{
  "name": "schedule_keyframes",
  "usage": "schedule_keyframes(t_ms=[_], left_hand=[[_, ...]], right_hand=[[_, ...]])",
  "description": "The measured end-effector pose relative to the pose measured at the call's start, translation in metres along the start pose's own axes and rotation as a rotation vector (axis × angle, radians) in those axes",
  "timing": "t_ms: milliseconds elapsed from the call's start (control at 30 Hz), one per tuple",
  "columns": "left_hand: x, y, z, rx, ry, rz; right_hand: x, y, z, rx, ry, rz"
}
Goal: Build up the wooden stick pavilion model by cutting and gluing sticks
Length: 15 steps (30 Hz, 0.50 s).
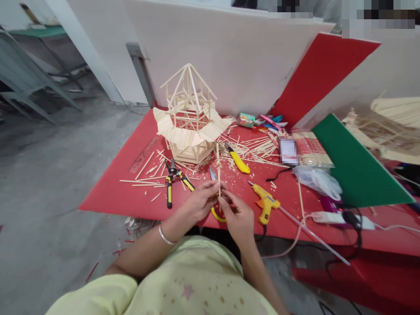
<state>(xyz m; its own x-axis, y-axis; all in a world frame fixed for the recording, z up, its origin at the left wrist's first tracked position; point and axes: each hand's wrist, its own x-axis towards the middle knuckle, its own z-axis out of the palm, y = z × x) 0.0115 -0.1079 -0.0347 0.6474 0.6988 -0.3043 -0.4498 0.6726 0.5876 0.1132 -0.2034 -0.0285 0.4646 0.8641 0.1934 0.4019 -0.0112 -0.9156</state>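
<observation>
My left hand [202, 200] and my right hand [238, 213] meet at the table's front edge. Both pinch a thin pale wooden stick [218, 166], which stands out away from me between the fingertips. It may be more than one stick laid together; I cannot tell. Under my hands lie scissors with a yellow handle [217, 216], partly covered by the fingers. Beyond the hands rises a pavilion model [193, 124] of wooden sticks, with a pointed open roof frame above a slatted lower roof. Yellow-black pliers [173, 177] lie open left of my hands.
A yellow utility knife [239, 161] and a yellow glue gun [265, 202] lie to the right. Loose sticks [252, 148] and shavings litter the red tabletop [111, 186]. A plastic bag [320, 181], power strip [341, 220] and cables are further right. White boards [223, 57] stand behind.
</observation>
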Motion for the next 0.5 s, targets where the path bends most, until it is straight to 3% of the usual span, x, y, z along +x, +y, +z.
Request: schedule_keyframes(t_ms=[133,267,400,500], left_hand=[[-0.004,-0.007,-0.002,0.027,0.003,0.018],[-0.016,-0.010,0.003,0.135,-0.004,0.061],[-0.034,-0.008,-0.002,0.514,0.085,0.210],[-0.047,-0.012,-0.011,0.834,0.025,0.338]], right_hand=[[-0.004,0.008,0.004,0.015,-0.010,0.008],[-0.015,0.025,-0.007,-0.016,0.032,0.022],[-0.021,0.037,-0.028,-0.161,0.080,-0.035],[-0.021,0.034,-0.037,-0.241,0.064,-0.101]])
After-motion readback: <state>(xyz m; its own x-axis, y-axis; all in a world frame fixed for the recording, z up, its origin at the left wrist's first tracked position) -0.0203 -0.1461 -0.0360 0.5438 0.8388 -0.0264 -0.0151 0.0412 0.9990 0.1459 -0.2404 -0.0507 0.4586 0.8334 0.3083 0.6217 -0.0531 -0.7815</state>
